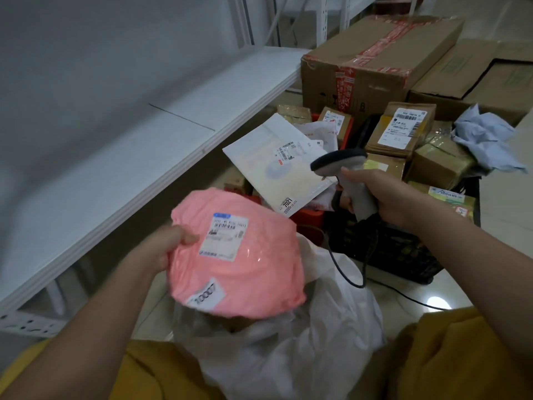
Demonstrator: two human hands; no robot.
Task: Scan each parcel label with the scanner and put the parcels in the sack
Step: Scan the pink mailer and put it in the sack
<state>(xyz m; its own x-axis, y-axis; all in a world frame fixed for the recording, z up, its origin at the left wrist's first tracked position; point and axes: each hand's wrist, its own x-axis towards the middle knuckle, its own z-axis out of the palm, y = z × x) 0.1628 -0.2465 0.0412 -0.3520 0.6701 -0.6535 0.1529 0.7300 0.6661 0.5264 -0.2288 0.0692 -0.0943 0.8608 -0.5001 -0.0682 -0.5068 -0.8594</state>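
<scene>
My left hand [165, 245] grips the left edge of a soft pink parcel [253, 272], thumb on top. The parcel faces up, with a white barcode label [223, 239] and a small number sticker. It hovers above the open mouth of a white sack [302, 350] between my knees. My right hand [386, 197] holds a grey handheld scanner [343, 166] by its handle, up and to the right of the parcel. The scanner head points left and down toward the parcel. Its black cable [346, 272] hangs down over the sack.
A black crate [403, 249] and a red bin [308, 220] hold a white padded mailer [274, 166] and several small brown boxes [403, 128]. Large cardboard boxes [375, 59] stand behind. A white shelf [138, 157] runs along the left. My knees are in yellow trousers.
</scene>
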